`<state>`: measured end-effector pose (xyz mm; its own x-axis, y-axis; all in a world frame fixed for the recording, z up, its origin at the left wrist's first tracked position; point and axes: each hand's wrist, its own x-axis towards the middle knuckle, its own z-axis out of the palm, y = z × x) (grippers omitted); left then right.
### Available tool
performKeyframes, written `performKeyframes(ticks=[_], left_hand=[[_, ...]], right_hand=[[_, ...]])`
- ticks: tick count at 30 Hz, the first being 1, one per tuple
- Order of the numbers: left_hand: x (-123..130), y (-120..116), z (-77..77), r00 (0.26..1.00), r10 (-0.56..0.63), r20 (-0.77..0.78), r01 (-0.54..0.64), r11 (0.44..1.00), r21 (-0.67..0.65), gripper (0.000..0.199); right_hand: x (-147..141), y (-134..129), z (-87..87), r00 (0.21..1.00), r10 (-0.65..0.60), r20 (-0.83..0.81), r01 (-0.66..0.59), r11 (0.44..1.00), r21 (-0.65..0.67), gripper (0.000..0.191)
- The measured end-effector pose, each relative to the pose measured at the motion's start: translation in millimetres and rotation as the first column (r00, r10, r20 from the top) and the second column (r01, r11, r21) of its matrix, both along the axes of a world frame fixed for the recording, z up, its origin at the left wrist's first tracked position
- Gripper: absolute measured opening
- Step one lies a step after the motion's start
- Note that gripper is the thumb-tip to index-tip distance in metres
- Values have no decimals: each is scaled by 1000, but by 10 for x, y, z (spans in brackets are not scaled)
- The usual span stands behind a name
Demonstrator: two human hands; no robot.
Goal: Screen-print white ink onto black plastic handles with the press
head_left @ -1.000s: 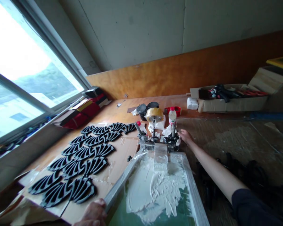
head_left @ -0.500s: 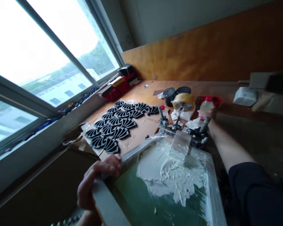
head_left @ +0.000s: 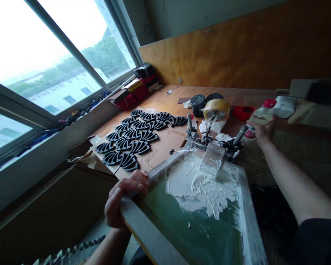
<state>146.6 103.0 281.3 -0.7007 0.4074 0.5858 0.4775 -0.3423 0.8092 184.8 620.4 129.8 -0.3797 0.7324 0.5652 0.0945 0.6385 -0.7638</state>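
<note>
My left hand (head_left: 127, 197) is closed round the near left corner of a screen printing frame (head_left: 151, 235), which is tilted up. White paste (head_left: 209, 195) lies thick over the far part of its green mesh. A clear, paste-smeared block (head_left: 212, 159) rests on the paste near the far edge. Metal hinge clamps (head_left: 234, 147) hold that far edge. Beyond them, on the right, my right hand (head_left: 264, 129) is closed round a clear plastic bottle (head_left: 260, 116) with a red cap. The bottle leans to the right and holds pale liquid.
Several black fan-shaped pieces (head_left: 129, 138) lie in rows on cardboard (head_left: 168, 147) left of the frame. Behind the clamps are a tape roll (head_left: 216, 109), a dark jar (head_left: 198, 105), crumpled tissue (head_left: 205, 126) and a red object (head_left: 242, 112). Red boxes (head_left: 136, 95) stand by the window.
My right hand has moved right with the bottle, tilting it away from the clamps. My left hand still grips the frame corner. The whole view has shifted slightly.
</note>
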Motion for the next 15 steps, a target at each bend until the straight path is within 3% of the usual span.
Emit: performKeyframes(ticks=[3,7,11,15], left_hand=[[-1,-46,-83,1000,-19,-14,19,1000,9,40],[9,-95,-178,998,-48,-31,50,998,38,40],[-15,-137,-225,993,-103,-61,107,993,50,39],[-72,-181,-288,985,-155,-75,158,987,41,38]], right_hand=[[391,-211,407,996,-36,-78,34,999,-28,67],[908,-777,950,1000,2,-7,-1,986,170,76],[1279,-1457,1305,956,96,277,-177,942,285,77],[1434,-1946,1412,763,128,634,-359,899,250,74]])
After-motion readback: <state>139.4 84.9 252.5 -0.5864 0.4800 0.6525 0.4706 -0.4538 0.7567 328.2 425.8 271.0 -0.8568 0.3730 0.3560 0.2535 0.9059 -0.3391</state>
